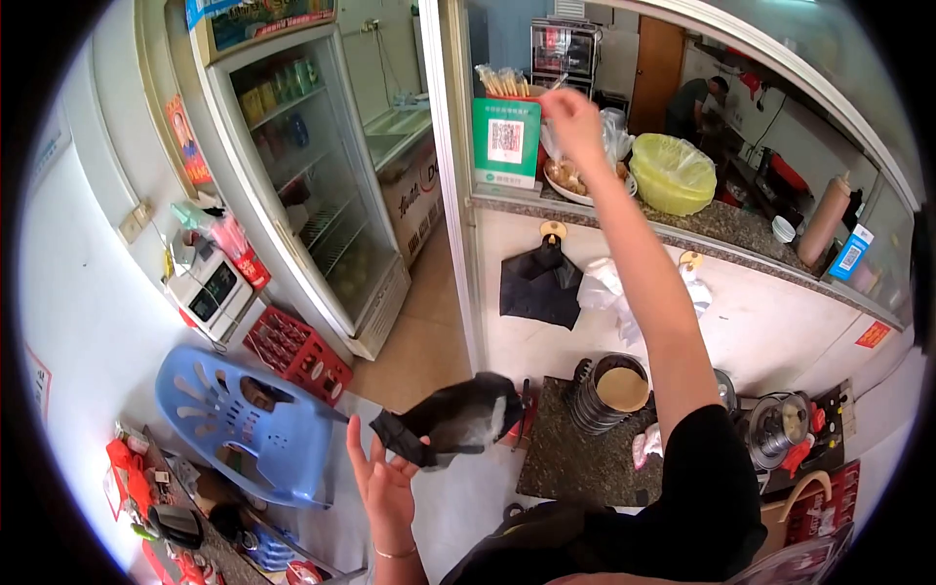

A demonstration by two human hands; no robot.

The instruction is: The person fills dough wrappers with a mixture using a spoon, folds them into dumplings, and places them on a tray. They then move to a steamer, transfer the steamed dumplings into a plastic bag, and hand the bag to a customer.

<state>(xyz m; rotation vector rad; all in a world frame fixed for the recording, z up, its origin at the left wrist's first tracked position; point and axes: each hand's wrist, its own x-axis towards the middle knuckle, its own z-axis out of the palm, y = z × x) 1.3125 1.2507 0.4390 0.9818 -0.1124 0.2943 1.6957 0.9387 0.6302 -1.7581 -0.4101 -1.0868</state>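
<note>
My left hand holds a black plastic bag by its edge at lower centre; something whitish shows inside the bag. My right hand reaches up to the counter ledge, its fingertips at a container of wrapped sticks behind the green QR sign. What those fingers grip, if anything, is too small to tell. Below that hand lies a bowl of brownish food, partly under clear plastic. A yellow-green lined tub stands just to its right.
Black bags and white bags hang under the ledge. A pot stands on the lower dark counter. At left are a blue chair, a red crate and a glass-door fridge. A person bends in the back room.
</note>
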